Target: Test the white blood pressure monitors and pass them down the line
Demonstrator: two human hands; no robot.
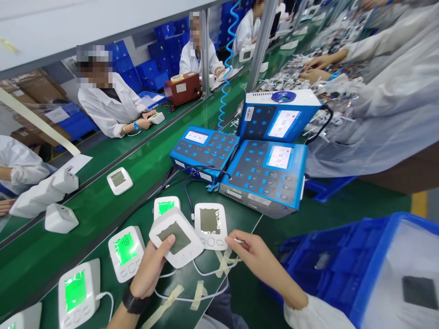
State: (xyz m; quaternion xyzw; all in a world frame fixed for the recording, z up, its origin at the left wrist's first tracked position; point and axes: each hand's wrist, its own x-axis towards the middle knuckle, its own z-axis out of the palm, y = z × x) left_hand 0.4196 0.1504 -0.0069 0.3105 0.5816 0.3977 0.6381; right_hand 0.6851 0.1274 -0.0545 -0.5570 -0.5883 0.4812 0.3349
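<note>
My left hand (151,262) grips a white digital blood pressure monitor (176,237), tilted up with its unlit grey screen facing me. My right hand (257,265) pinches a small white stick (238,240) between its fingertips, right next to an upright unlit monitor (210,226). Lit green screens show on a monitor (125,249) beside my left hand, another (76,292) at lower left, and a third (166,205) partly behind the held one. White cables (192,297) held by beige tape strips (197,294) run on the green bench (226,219) below my hands.
Several blue electronic test units (265,176) with keypads and screens stand beyond the monitors, with black cables. A blue crate (343,274) sits at lower right. A co-worker's hands (318,68) work over a heap of white cables at upper right. Other white-coated people sit across the bench.
</note>
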